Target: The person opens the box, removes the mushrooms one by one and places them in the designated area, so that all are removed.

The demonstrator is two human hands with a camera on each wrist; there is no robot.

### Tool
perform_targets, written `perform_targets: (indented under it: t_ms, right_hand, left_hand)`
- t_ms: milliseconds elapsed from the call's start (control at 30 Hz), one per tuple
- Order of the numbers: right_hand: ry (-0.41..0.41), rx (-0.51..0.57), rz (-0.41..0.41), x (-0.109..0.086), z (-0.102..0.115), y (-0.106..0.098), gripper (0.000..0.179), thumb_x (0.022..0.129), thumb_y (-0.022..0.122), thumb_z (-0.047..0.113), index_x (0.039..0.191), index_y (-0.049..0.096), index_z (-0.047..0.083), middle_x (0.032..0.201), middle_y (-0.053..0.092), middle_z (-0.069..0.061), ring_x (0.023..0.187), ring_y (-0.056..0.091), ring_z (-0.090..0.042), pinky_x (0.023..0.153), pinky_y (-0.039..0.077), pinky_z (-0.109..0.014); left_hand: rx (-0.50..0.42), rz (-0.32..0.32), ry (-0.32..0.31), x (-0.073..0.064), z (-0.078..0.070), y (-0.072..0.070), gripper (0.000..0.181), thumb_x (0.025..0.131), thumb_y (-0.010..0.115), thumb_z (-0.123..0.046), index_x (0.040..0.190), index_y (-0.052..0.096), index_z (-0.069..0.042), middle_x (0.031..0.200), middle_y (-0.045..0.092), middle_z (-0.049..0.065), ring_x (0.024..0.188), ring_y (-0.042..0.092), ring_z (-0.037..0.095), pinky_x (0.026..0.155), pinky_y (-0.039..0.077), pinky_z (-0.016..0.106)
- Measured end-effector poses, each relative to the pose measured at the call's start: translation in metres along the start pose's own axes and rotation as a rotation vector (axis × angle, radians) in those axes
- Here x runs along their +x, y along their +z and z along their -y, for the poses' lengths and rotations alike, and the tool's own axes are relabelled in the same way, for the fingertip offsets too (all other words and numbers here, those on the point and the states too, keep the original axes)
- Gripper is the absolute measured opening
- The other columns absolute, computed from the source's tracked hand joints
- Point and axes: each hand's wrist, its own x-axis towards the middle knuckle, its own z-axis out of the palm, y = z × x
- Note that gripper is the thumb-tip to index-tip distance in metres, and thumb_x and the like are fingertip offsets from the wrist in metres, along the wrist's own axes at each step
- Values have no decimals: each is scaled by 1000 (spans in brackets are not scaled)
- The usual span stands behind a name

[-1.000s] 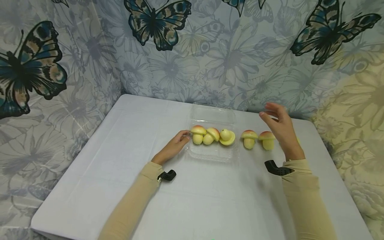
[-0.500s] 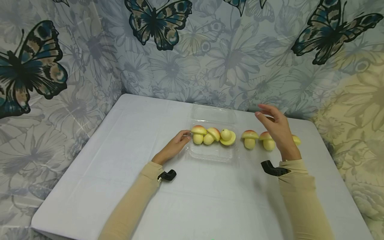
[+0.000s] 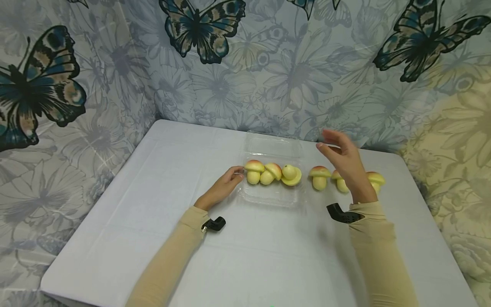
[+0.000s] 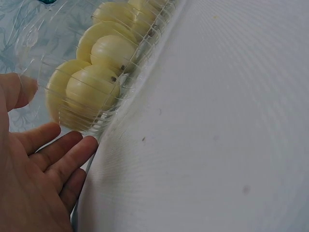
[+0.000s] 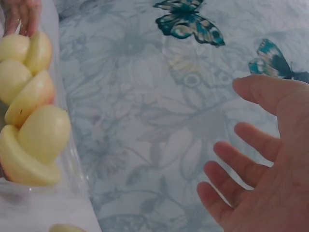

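Mushrooms count six in the head view: three in one clear box, three in a row on the table to its right, two of these partly hidden by the right hand. Box edges and the raised lid are faint. The left hand touches the box's left side. Left wrist view: three boxed mushrooms, the farthest cut off above; thumb and four nearly straight fingers stand apart, touching the plastic; pressure cannot be told. Right wrist view: three boxed mushrooms, a sliver of another at the bottom edge; left hand cropped at upper left; right hand cropped at right, five digits spread, gripping nothing.
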Motion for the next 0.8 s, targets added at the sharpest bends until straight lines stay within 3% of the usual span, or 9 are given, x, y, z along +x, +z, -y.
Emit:
perform_targets:
  t_ms: [200,500,800]
  right_hand:
    - [-6,10,3,1,3,7,59,100,63,39,153,42,24,156,44,-4,133,49,-15,96,44,-13]
    - [-39,46,9,5,4,19,57,100,64,35,151,45,18,154,45,-10,136,48,-21,97,45,-12]
    - [-60,58,40,7,5,30,58,100,65,32,152,43,18,153,47,-10,141,43,-27,109,41,-27]
  left_hand:
    - [-4,5,1,0,-1,0,52,107,43,-46,154,37,-25,153,48,5,141,47,27,117,37,53]
    - [-1,-1,-7,1,1,0,50,108,43,-44,154,37,-26,153,48,4,140,48,26,116,39,53]
    - [-4,-2,1,1,1,0,51,107,43,-45,154,37,-26,155,45,1,141,47,25,116,39,52]
